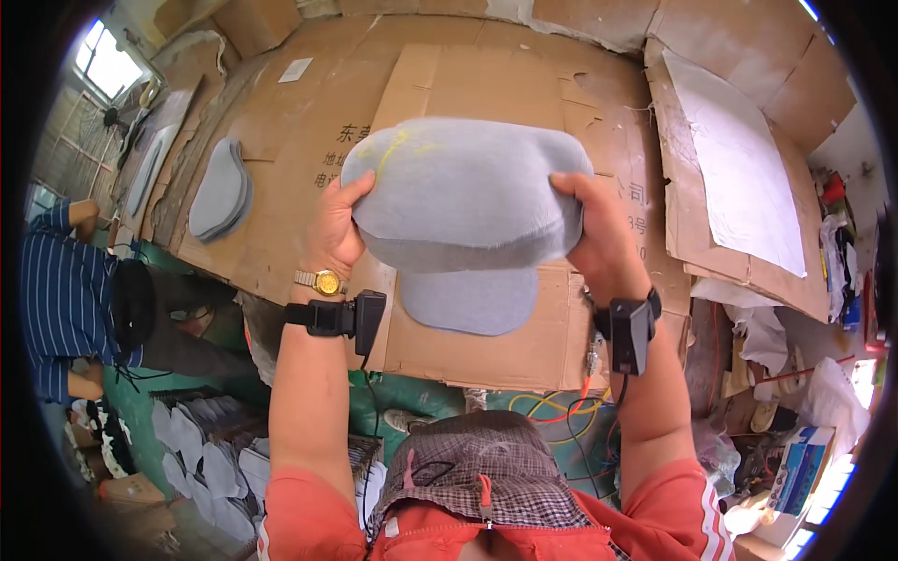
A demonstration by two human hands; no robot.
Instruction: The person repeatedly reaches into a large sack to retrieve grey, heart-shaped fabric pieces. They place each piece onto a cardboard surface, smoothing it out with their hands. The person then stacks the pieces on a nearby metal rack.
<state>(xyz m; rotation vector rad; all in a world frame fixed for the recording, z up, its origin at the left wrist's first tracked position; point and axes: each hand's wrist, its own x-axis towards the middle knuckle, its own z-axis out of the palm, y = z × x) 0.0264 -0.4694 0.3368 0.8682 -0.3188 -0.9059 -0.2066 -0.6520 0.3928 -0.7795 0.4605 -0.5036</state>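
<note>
A thick stack of grey insole-shaped pieces (472,187) is held level between my two hands, above the cardboard-covered table. My left hand (339,224) grips its left end, thumb on top. At the right end my right hand (601,224) clasps it the same way. Yellow marks streak the top piece near the left thumb. Just below the stack, toward me, another grey piece (472,304) shows on the cardboard; its far part is hidden.
A smaller grey stack (215,194) lies at the table's left. To the right rests a white sheet (734,159) on cardboard. Cables and a yellow hose (561,407) hang by the near edge. A person in a striped shirt (70,290) is at left, above racked grey pieces (210,449).
</note>
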